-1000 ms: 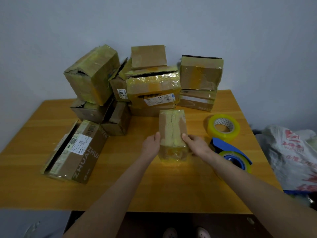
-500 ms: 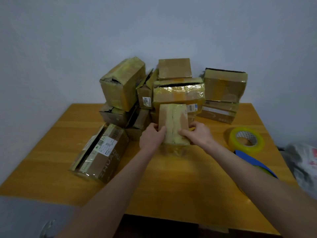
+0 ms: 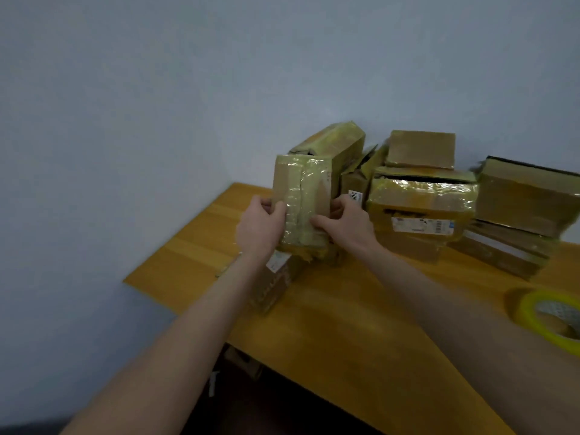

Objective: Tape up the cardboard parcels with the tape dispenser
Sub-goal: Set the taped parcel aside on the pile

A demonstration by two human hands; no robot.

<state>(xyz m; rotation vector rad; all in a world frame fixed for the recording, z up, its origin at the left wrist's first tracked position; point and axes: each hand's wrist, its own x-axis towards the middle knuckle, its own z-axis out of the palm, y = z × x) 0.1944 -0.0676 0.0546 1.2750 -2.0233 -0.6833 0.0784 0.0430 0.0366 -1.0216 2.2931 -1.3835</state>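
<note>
Taped parcel [image 3: 301, 199] now up off the table [image 3: 361, 309], farther left, over the flat box [image 3: 273, 287].

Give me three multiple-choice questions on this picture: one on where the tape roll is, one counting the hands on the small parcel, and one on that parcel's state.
1. Where is the yellow tape roll?
A on the table, at the right
B on the floor
C in a hand

2. How many hands grip the small parcel?
A none
B one
C two

3. The face of the small parcel towards the camera is:
A sealed with shiny tape
B open, with its flaps up
C bare card

Answers:
1 A, it lies on the wood at the right edge of view.
2 C, the left hand and right hand grip its sides.
3 A, glossy tape covers the seam.
</note>
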